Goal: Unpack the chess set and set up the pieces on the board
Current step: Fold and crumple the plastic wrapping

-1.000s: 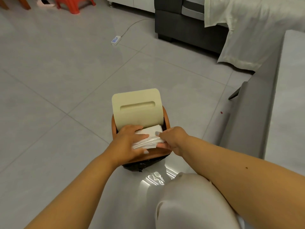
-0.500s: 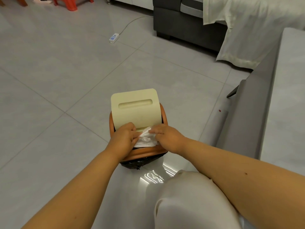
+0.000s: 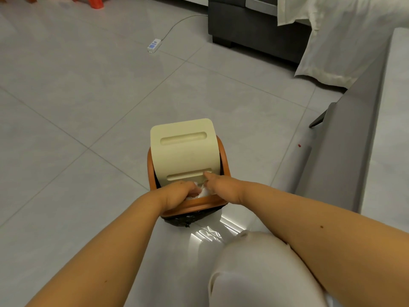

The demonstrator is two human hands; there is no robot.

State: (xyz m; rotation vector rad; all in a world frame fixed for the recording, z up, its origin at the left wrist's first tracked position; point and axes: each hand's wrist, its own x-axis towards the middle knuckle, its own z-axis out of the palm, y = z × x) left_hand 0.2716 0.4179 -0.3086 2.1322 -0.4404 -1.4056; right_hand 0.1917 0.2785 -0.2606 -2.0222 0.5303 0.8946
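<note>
A white power strip lies on the grey tiled floor near a dark sofa.
</note>
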